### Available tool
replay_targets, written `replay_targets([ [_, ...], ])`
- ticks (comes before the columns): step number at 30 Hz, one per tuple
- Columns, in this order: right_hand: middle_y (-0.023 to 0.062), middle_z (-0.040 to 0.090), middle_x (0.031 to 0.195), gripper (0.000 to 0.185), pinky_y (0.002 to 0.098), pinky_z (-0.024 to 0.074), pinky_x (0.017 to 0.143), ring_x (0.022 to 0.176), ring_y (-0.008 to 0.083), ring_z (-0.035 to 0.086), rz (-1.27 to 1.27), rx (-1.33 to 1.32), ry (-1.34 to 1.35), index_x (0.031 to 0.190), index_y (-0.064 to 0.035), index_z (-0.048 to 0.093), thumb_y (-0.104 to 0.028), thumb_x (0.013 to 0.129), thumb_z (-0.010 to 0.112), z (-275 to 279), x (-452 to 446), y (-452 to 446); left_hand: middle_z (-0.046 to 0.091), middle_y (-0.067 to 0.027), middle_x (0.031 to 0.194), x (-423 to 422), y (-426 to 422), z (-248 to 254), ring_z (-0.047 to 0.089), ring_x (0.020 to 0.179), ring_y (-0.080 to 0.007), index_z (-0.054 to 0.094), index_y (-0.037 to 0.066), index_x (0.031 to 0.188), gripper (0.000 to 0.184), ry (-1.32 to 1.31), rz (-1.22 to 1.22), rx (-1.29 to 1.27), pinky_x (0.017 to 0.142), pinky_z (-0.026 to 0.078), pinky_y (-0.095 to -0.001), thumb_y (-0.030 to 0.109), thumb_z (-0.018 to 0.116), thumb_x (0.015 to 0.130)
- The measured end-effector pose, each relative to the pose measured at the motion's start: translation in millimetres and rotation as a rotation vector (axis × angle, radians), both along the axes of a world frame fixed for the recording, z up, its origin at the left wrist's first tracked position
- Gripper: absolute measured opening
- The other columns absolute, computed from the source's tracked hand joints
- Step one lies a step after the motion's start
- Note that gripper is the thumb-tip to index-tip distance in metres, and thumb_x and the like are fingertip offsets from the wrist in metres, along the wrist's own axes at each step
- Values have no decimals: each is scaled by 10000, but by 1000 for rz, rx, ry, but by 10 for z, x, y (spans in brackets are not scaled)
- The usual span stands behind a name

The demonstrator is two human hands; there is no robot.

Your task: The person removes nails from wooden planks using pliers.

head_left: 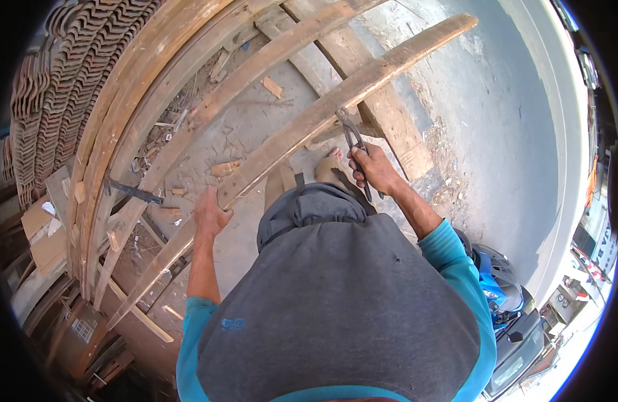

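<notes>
A long wooden beam [289, 134] runs diagonally in front of me, from lower left to upper right. My left hand [210, 213] grips its near edge, the fingers partly hidden behind the wood. In my right hand [372, 167] are dark metal pincers [352, 137], held by the handles with the fingers wrapped round them. The head of the pincers touches or nearly touches the beam's near edge. Behind this beam lies another wooden beam [255, 67], roughly parallel to it.
A hammer [136, 192] rests across beams at the left. Stacked roof tiles [88, 87] stand at the upper left. A wide plank [396, 130] lies under the beams. Wood scraps [225, 168] litter the ground. A blue motorcycle [494, 285] is at the right.
</notes>
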State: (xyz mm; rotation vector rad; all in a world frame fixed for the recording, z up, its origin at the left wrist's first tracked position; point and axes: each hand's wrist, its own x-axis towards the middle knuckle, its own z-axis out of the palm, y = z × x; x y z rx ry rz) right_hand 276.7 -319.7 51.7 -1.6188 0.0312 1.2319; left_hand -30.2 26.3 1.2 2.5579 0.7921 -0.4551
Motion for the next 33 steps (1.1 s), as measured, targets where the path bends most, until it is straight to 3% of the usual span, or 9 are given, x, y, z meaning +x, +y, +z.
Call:
replay_targets([
  [6, 50, 529, 719, 235, 348, 476, 518, 557, 150, 535, -186, -115, -616, 1030, -32, 504, -255, 1102, 488, -994, -703, 524, 666, -257, 1201, 77, 262, 75, 622, 1150, -443, 525, 43, 1325, 754, 112, 26, -174, 974, 500, -498, 233, 834, 664],
  [8, 327, 576, 875, 254, 572, 406, 871, 985, 530, 528, -111, -172, -602, 1131, 27, 511, -215, 1056, 524, -999, -678, 416, 676, -266, 1207, 147, 357, 94, 636, 1151, -439, 521, 45, 1353, 768, 112, 12, -204, 977, 509, -488, 245, 812, 670],
  [9, 320, 584, 879, 253, 579, 424, 846, 946, 558, 544, -71, -138, -703, 1132, 14, 507, -224, 1052, 534, -993, -708, 333, 682, -268, 1199, 199, 390, 146, 644, 1146, -436, 526, 53, 1364, 767, 150, 26, -265, 974, 513, -481, 247, 804, 676],
  [13, 279, 642, 931, 236, 534, 491, 839, 920, 489, 638, 120, -223, -497, 1138, 18, 525, -200, 1052, 498, -466, -622, 176, 693, -273, 1156, 244, 448, 162, 660, 1112, -437, 549, 56, 1342, 725, 154, 13, -336, 953, 521, -480, 240, 785, 683],
  [15, 166, 721, 1004, 341, 381, 584, 796, 945, 249, 744, 87, -48, -295, 1250, 46, 555, -226, 1063, 465, -307, -500, 62, 691, -270, 1152, 249, 428, 192, 659, 1107, -439, 549, 54, 1330, 715, 161, 21, -341, 946, 521, -483, 239, 790, 683],
  [23, 201, 718, 1161, 427, 395, 612, 894, 1033, 288, 747, 116, -9, -28, 1393, 62, 483, -193, 1052, 453, 98, 225, -48, 671, -251, 1069, 49, 173, 37, 639, 1047, -455, 529, 32, 1255, 687, -56, -36, -107, 894, 518, -511, 195, 850, 670],
  [30, 280, 720, 1144, 430, 422, 652, 780, 949, 343, 770, 133, 7, 280, 1401, 81, 474, -172, 1053, 476, 104, 745, -257, 651, -228, 1108, 28, 27, 43, 609, 1081, -457, 531, 44, 1198, 681, -34, -18, -27, 915, 495, -536, 181, 907, 646],
  [32, 267, 728, 1114, 404, 445, 653, 807, 957, 357, 767, 155, -2, 314, 1353, 71, 504, -201, 1054, 496, 146, 811, -240, 646, -223, 1132, 20, 44, 42, 602, 1101, -452, 531, 43, 1197, 681, -26, -15, -14, 931, 489, -535, 180, 910, 649],
  [33, 162, 717, 962, 350, 366, 614, 654, 781, 252, 738, 106, -26, 343, 1307, 25, 543, -215, 1055, 498, 206, 773, -189, 643, -223, 1142, 30, 51, 49, 601, 1108, -447, 531, 42, 1211, 690, 0, -15, -25, 938, 487, -530, 180, 909, 650],
])
